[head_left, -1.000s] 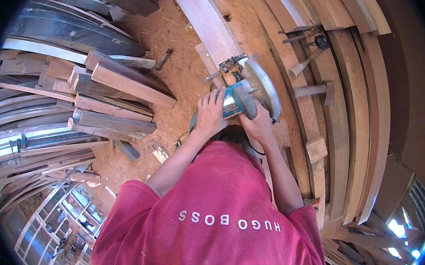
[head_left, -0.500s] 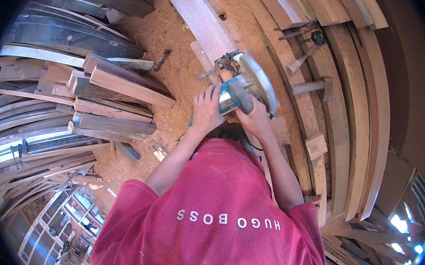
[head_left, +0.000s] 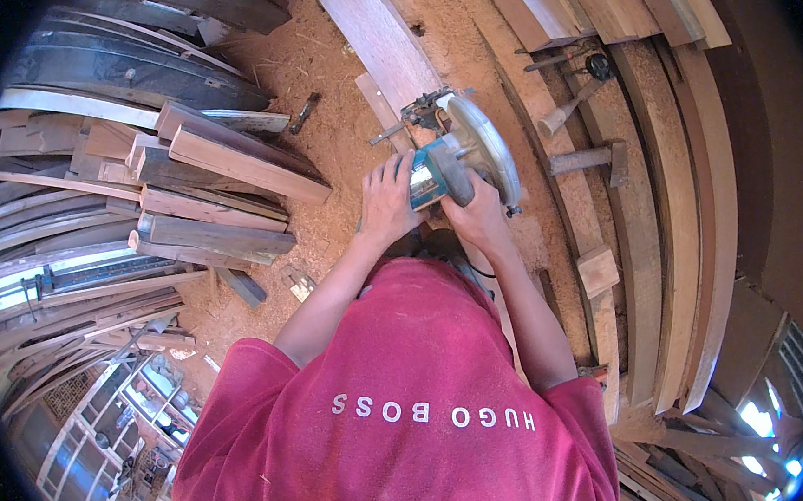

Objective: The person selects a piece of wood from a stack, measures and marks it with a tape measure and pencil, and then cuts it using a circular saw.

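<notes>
A teal circular saw (head_left: 432, 180) with a silver blade guard (head_left: 485, 145) rests over a long pale plank (head_left: 370, 34) that runs away from me to the upper left. My left hand (head_left: 389, 203) is closed around the left side of the saw's teal body, its fingers curled over the top. Wrapped around the dark rear handle, my right hand (head_left: 476, 220) sits behind the guard. The blade itself is hidden. Beside the plank's left edge lies a narrower strip of wood (head_left: 378, 100).
Stacked beams and offcuts (head_left: 240, 160) crowd the left. Long boards (head_left: 664, 222) line the right, where a hammer (head_left: 583, 161), a wooden-handled tool (head_left: 560, 114) and a small wood block (head_left: 597, 270) lie. Sawdust (head_left: 305, 160) covers the floor, with a small dark tool (head_left: 305, 113) on it.
The saw, with both my hands on it, has shifted slightly left and forward along the plank. My grip looks the same.
</notes>
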Tool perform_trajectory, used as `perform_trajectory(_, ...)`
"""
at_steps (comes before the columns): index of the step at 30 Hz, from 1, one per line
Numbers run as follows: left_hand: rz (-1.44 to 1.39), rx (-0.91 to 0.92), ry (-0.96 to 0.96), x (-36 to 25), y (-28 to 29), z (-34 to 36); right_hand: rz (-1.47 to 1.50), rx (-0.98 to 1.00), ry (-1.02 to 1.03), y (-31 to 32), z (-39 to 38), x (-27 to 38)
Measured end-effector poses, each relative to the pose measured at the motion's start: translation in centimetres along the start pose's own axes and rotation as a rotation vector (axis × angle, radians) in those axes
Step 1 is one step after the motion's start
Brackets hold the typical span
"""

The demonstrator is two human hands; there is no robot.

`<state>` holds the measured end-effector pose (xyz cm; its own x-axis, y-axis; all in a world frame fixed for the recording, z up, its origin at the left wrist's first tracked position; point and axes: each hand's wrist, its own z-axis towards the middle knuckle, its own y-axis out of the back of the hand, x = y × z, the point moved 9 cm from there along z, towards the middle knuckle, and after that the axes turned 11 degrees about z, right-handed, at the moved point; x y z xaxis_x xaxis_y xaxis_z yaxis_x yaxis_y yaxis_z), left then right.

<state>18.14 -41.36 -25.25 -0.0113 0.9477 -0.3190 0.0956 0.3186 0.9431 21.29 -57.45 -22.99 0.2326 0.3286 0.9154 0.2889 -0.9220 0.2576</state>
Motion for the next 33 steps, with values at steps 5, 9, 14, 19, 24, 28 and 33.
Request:
perform_trajectory(5, -0.013, 0.007, -0.005, 0.1, 0.3, 0.3, -0.016, -0.001, -0.013, 0.0, 0.3, 0.0)
perform_trajectory(9, 0.0, 0.008, -0.005, 0.2, 0.6, 0.7, -0.007, 0.007, -0.022, -0.2, 0.7, 0.2)
perform_trajectory(14, 0.008, 0.017, 0.004, 0.5, 0.8, 1.1, 0.0, -0.024, 0.022, -0.2, 1.1, 0.7)
perform_trajectory(19, 0.011, -0.003, 0.001, 0.9, 1.0, 1.4, -0.013, -0.019, 0.016, -0.3, 1.6, 1.7)
perform_trajectory(24, 0.025, 0.016, 0.002, 1.1, 1.2, 2.0, -0.017, -0.021, 0.034, -0.6, 2.2, 1.5)
perform_trajectory(28, 0.057, -0.016, -0.005, 1.7, 1.1, 2.4, -0.049, -0.011, 0.022, -0.8, 2.8, 2.3)
perform_trajectory(33, 0.043, 0.0, 0.013, 2.1, 1.5, 3.0, -0.046, 0.002, 0.013, -1.2, 3.6, 2.3)
